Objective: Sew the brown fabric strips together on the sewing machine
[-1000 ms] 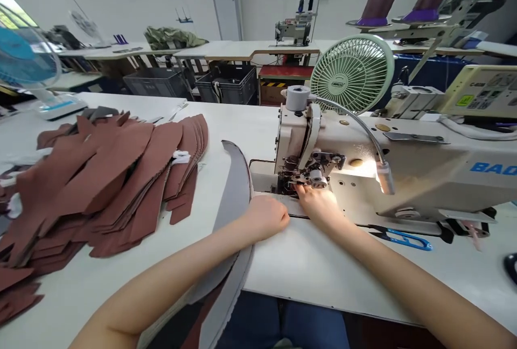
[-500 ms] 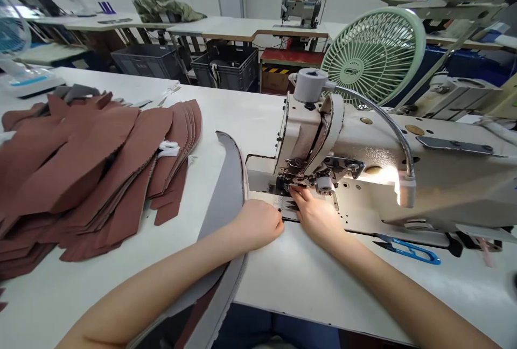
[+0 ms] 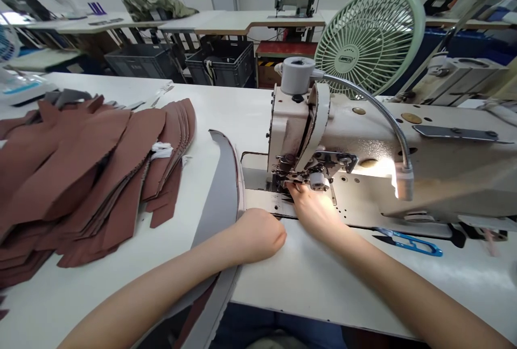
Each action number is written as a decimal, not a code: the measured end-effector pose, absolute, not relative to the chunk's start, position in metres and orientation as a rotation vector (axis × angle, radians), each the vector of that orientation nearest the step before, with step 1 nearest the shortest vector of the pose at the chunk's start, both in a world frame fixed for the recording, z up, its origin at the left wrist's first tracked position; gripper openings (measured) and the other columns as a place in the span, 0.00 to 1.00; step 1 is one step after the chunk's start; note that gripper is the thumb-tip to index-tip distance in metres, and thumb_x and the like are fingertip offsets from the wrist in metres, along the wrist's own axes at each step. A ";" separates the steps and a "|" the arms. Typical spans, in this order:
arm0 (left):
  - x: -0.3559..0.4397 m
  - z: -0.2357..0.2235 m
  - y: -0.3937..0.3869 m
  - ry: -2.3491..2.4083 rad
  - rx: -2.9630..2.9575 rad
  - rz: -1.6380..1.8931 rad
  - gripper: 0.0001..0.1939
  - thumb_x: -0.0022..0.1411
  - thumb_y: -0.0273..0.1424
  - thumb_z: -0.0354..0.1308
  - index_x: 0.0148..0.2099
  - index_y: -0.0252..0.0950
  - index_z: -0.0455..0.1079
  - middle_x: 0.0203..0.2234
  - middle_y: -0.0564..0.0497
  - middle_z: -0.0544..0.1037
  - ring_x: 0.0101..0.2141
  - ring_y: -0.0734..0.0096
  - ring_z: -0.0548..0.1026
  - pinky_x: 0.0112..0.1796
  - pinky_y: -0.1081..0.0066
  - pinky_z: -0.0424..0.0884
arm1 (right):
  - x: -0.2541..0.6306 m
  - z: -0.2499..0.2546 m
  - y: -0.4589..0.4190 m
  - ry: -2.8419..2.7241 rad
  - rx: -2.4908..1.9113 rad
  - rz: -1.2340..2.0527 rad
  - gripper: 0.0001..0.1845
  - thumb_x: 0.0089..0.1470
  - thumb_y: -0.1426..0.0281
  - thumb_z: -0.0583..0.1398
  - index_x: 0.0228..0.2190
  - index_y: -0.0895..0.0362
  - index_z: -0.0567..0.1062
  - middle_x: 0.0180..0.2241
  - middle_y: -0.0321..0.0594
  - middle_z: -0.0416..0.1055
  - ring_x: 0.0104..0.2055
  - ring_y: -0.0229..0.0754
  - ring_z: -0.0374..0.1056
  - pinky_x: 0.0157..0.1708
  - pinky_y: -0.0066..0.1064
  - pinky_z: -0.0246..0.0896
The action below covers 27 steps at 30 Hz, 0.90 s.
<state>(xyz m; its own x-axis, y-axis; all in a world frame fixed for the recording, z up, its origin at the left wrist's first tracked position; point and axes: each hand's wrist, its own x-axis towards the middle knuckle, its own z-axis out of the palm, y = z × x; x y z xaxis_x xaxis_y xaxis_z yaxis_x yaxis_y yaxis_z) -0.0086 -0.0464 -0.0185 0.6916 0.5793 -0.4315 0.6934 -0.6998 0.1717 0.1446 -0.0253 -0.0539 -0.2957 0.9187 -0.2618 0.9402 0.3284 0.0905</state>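
My left hand point(image 3: 260, 235) is a closed fist at the near edge of the sewing machine's bed; whatever it may hold is hidden. Beside and beneath that forearm runs a long curved grey fabric piece point(image 3: 220, 190) with a brown layer, draping over the table edge towards my lap. My right hand point(image 3: 314, 208) reaches under the head of the sewing machine point(image 3: 288, 123), its fingers bent close to the needle area. Dark pointed tips point(image 3: 287, 198) show beside these fingers, but I cannot make out what they belong to.
Stacked brown fabric pieces point(image 3: 92, 171) cover the table's left side. Blue-handled thread snips point(image 3: 416, 244) lie right of my right forearm. A lit gooseneck lamp point(image 3: 403, 182) hangs over the machine bed. Behind stand a green fan point(image 3: 367, 42) and grey crates point(image 3: 222, 63).
My left fist has drawn slightly back towards me from the machine bed. My right hand stays by the needle area. The camera view has shifted a little.
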 end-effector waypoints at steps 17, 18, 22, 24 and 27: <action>-0.018 -0.021 -0.042 0.657 2.574 0.062 0.08 0.58 0.34 0.60 0.29 0.35 0.68 0.52 0.46 0.70 0.56 0.56 0.62 0.54 0.64 0.58 | 0.207 -0.065 -0.077 3.067 1.618 -0.704 0.20 0.48 0.80 0.51 0.36 0.53 0.78 0.39 0.39 0.76 0.36 0.40 0.73 0.32 0.27 0.66; -0.019 -0.021 -0.041 0.638 2.574 0.028 0.09 0.59 0.32 0.59 0.27 0.35 0.67 0.45 0.47 0.74 0.51 0.60 0.67 0.51 0.67 0.61 | 0.201 -0.063 -0.077 3.087 1.599 -0.780 0.20 0.50 0.79 0.51 0.36 0.52 0.78 0.39 0.39 0.76 0.37 0.40 0.73 0.33 0.28 0.67; -0.022 -0.018 -0.029 0.929 2.555 -0.102 0.16 0.64 0.31 0.50 0.24 0.35 0.65 0.25 0.52 0.72 0.30 0.70 0.71 0.31 0.73 0.62 | 0.179 -0.055 -0.054 2.762 1.798 -0.569 0.21 0.56 0.76 0.51 0.47 0.50 0.74 0.37 0.37 0.76 0.37 0.38 0.72 0.36 0.27 0.67; -0.025 -0.014 -0.020 1.174 2.542 -0.121 0.14 0.66 0.34 0.47 0.31 0.36 0.69 0.30 0.51 0.74 0.28 0.71 0.71 0.27 0.73 0.60 | 0.169 -0.055 -0.035 2.551 1.834 -0.350 0.26 0.53 0.78 0.53 0.52 0.50 0.70 0.38 0.38 0.76 0.36 0.41 0.73 0.35 0.28 0.67; -0.029 -0.008 -0.005 1.478 2.532 -0.168 0.15 0.66 0.37 0.45 0.45 0.38 0.70 0.40 0.49 0.75 0.30 0.68 0.74 0.25 0.73 0.59 | 0.153 -0.058 -0.016 2.467 1.858 -0.182 0.25 0.51 0.80 0.52 0.50 0.57 0.72 0.36 0.46 0.76 0.37 0.48 0.72 0.35 0.34 0.66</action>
